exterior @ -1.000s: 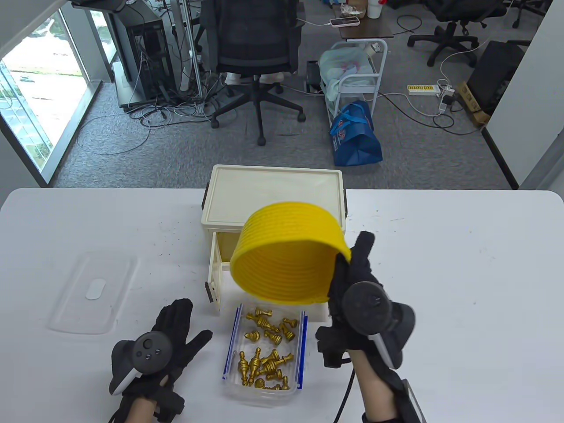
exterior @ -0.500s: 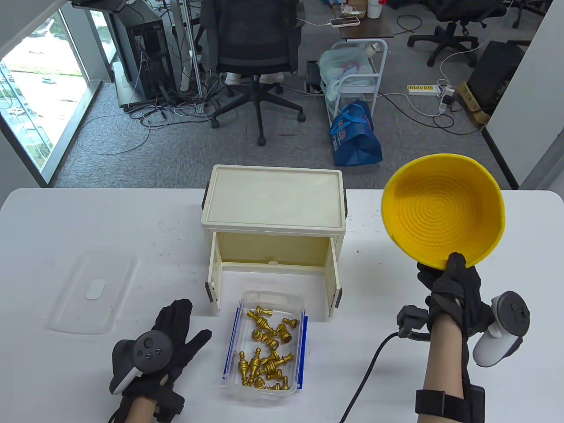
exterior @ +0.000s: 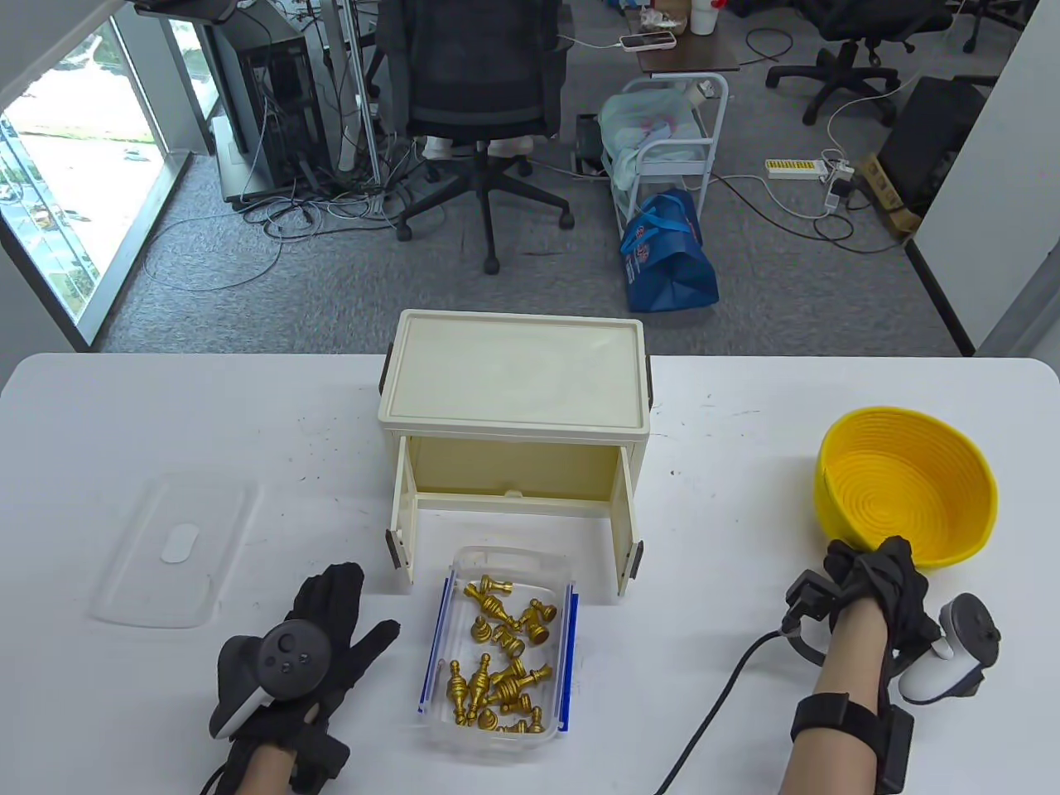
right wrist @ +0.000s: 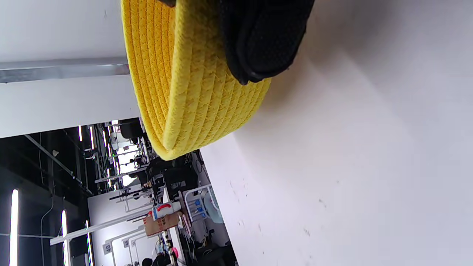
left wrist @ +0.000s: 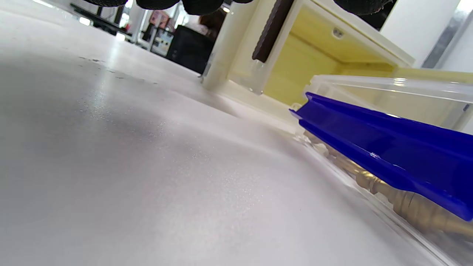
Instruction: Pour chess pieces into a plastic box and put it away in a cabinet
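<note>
A clear plastic box (exterior: 457,727) with blue side clips sits at the table's front centre and holds several gold chess pieces (exterior: 501,654); its blue clip (left wrist: 373,147) shows in the left wrist view. Behind it stands a cream cabinet (exterior: 513,377) with both doors open. My left hand (exterior: 331,633) rests flat and open on the table left of the box. My right hand (exterior: 874,571) grips the near rim of an empty yellow woven bowl (exterior: 907,497), which sits upright on the table at the right; the bowl (right wrist: 184,85) also shows in the right wrist view.
The box's clear lid (exterior: 174,551) lies on the table at the left. An office chair (exterior: 480,99), a blue bag (exterior: 667,252) and cables are on the floor beyond the table's far edge.
My right hand swung the yellow bowl from above the plastic box out to the right, turned it upright and set it down on the table. The left hand stayed put.
</note>
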